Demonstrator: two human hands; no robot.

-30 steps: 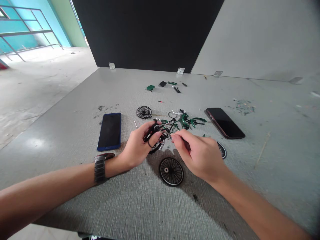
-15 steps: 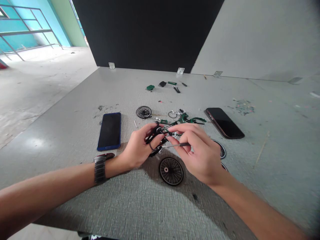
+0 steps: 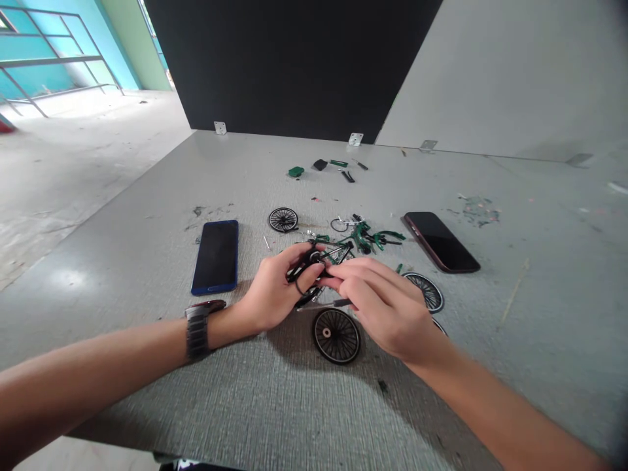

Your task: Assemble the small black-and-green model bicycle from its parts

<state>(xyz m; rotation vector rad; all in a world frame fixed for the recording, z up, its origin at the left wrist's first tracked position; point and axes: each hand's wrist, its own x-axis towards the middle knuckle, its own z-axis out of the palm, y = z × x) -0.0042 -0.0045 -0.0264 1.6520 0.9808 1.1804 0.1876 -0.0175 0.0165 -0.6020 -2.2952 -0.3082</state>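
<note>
My left hand (image 3: 275,291) is closed round a small black model bicycle frame (image 3: 314,258), held just above the grey table (image 3: 147,261). My right hand (image 3: 385,304) is closed next to it, fingertips at the frame, with a thin screwdriver (image 3: 324,305) under its fingers. A black spoked wheel (image 3: 337,335) lies on the table just below both hands. Green and black bicycle parts (image 3: 367,235) lie in a heap beyond the hands.
A blue phone (image 3: 216,255) lies left of the hands and a dark phone (image 3: 440,241) right of them. Another wheel (image 3: 283,220) sits behind, one more wheel (image 3: 426,290) at the right. Small green and black bits (image 3: 324,167) lie near the far black wall.
My right hand has dropped lower and turned, so the screwdriver now lies nearer the table. My left hand has kept hold of the frame in the same place.
</note>
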